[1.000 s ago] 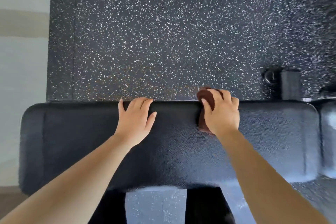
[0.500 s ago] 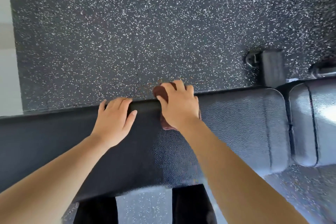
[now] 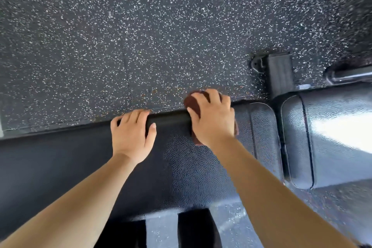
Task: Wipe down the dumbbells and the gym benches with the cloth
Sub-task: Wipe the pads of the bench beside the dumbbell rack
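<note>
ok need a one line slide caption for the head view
Right hand presses a brown cloth on the black bench pad's far edge; left hand braces beside it.

A brown cloth [image 3: 193,102] lies on the black pebble-textured bench [image 3: 181,167], above dark floor [image 3: 141,36] speckled white.

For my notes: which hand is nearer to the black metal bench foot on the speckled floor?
Right. The right hand with the brown cloth lies left of the black metal bench foot; the left hand rests farther left.
</note>
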### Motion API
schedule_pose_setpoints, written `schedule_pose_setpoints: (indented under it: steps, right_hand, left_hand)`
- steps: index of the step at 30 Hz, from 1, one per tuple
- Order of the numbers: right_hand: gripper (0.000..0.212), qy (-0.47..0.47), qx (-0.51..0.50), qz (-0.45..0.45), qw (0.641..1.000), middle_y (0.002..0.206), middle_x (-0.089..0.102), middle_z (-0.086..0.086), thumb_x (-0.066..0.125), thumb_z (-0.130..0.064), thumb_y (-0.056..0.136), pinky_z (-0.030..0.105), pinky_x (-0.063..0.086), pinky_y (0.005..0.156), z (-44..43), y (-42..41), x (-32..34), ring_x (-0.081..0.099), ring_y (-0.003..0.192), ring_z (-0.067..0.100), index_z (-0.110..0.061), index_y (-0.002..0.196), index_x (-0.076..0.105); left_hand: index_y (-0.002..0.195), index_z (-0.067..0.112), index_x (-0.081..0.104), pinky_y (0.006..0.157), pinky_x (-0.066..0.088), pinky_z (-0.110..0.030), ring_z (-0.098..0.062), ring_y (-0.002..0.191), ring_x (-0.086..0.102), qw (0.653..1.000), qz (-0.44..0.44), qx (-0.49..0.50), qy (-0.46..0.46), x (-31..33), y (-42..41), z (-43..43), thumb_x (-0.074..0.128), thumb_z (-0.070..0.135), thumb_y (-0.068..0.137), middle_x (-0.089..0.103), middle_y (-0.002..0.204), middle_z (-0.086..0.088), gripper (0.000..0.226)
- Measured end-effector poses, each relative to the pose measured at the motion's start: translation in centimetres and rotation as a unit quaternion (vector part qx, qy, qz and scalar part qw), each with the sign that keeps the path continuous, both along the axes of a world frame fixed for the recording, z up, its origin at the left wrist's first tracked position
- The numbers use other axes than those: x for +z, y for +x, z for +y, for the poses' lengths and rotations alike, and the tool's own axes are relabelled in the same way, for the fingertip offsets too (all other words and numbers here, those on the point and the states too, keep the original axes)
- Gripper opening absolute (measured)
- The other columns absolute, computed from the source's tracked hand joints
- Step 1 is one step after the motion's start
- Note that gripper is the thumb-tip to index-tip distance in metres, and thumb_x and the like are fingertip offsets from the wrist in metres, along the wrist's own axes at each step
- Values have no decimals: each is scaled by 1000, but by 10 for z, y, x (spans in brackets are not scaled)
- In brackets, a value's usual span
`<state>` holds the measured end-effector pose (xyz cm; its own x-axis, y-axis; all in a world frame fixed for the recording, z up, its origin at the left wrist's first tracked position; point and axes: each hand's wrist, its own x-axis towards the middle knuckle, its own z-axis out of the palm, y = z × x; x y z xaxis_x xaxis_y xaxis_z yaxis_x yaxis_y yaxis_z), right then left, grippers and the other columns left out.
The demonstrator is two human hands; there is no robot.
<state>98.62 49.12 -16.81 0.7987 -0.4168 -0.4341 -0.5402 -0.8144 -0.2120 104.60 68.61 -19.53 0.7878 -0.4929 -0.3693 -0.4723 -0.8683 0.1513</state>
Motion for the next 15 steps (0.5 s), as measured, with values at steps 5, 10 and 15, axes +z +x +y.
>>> schedule_pose_setpoints:
  steps: [5, 10, 15]
  right_hand:
    - [41, 36, 32, -8, 999, 135, 38, 2, 44, -47, 93, 47, 41, 88, 11, 8, -4, 37, 115, 33, -33, 131, 42]
    - [40, 7, -29, -2, 1000, 135, 39, 2, 45, -46, 93, 48, 43, 87, -33, -15, 1, 37, 117, 33, -32, 131, 44]
    - [42, -32, -169, -11, 985, 135, 42, 9, 48, -42, 92, 51, 43, 89, -93, -40, 4, 38, 115, 40, -26, 131, 47]
  left_hand:
    - [112, 16, 57, 87, 34, -43, -28, 97, 59, 1000, 21, -1, 1, 1, 2, 0, 26, 43, 86, 64, 109, -2, 48]
    - [118, 11, 54, 90, 36, -46, -29, 107, 57, 997, 68, -44, 12, 11, 8, -1, 20, 42, 87, 61, 119, -6, 56]
    - [131, 9, 44, 99, 39, -44, -27, 119, 50, 980, 119, -162, -12, 16, 11, -36, 22, 43, 93, 51, 132, -8, 56]
